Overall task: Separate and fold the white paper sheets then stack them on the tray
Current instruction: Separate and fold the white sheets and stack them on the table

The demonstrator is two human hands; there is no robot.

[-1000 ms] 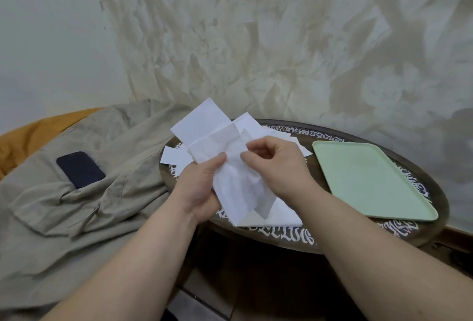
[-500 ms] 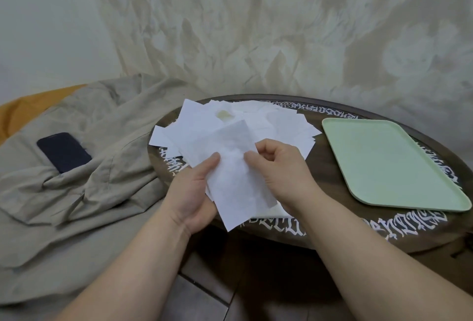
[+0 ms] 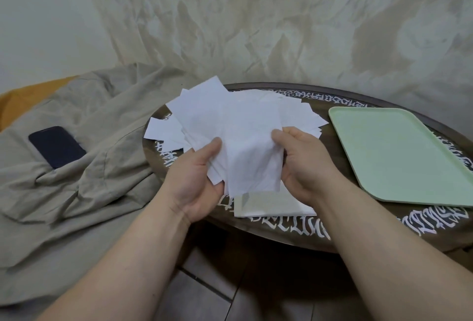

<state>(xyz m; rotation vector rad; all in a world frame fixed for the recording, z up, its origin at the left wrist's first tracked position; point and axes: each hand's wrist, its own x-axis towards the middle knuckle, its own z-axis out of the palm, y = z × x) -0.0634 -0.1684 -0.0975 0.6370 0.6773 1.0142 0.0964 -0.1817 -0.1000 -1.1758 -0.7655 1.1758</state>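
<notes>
Item: white paper sheets (image 3: 252,141) held in both hands above a round dark table (image 3: 332,228).

We record our left hand (image 3: 194,180) pinching the lower left edge of the held sheets under its thumb, and our right hand (image 3: 302,164) gripping their right edge with curled fingers. Right of that grip lies the pale green tray (image 3: 399,154), flat on the table and holding nothing. Behind and below the grip, a loose pile of sheets (image 3: 302,116) spreads over the tabletop; how many there are we cannot count. White ornate lettering (image 3: 435,221) rings the table rim; we cannot read it. Left of the grip, a dark phone (image 3: 56,146) rests on beige cloth (image 3: 76,192), its lower end tucked under a fold. The tray's right corner is cut off.
</notes>
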